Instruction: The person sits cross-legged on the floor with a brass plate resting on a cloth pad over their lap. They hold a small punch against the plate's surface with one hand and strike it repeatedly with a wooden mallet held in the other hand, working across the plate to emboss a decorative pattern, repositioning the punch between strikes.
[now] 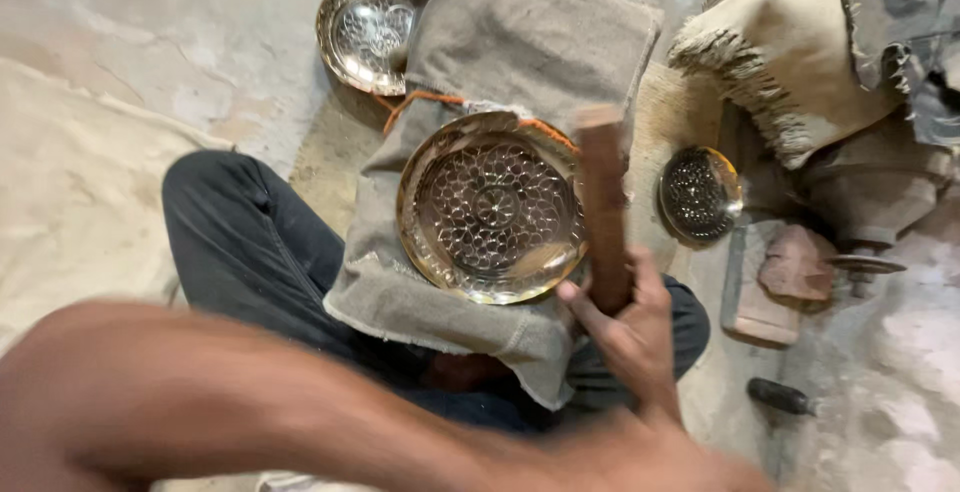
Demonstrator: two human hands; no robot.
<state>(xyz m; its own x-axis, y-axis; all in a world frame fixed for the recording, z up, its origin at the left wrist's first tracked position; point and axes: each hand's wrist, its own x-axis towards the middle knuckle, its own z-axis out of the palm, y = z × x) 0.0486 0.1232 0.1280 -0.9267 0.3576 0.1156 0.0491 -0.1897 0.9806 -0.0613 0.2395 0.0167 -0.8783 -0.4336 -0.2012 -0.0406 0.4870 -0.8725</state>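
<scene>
1. Fingers of the right hand (625, 327) are wrapped closed around the lower end of a brown wooden stick (603, 202); the stick's upper part is blurred.
2. Stick's long axis runs nearly straight away from the person, from the grip at its near end up to its far end; it lies just beside the right rim of the patterned brass plate (490, 207), perhaps touching that rim, though blur hides the contact.
3. Plate rests face up on a grey-brown cloth (520, 32) draped over the person's lap; it lies to the left of the gripping fingers and slightly farther out; dark trousers (250, 242) show beside the cloth.
4. Left forearm (200, 392) sweeps across the bottom of the view as a blur; its hand cannot be made out, so whether it is open or closed cannot be told; the right hand is clearly the nearer one to the plate.
5. Second brass plate (365, 32) sits beyond the cloth on the dusty floor; a small perforated round dish (700, 192) lies to the right, well apart from the stick; a brick (765, 297) and a dark-handled tool (785, 397) lie farther right.
</scene>
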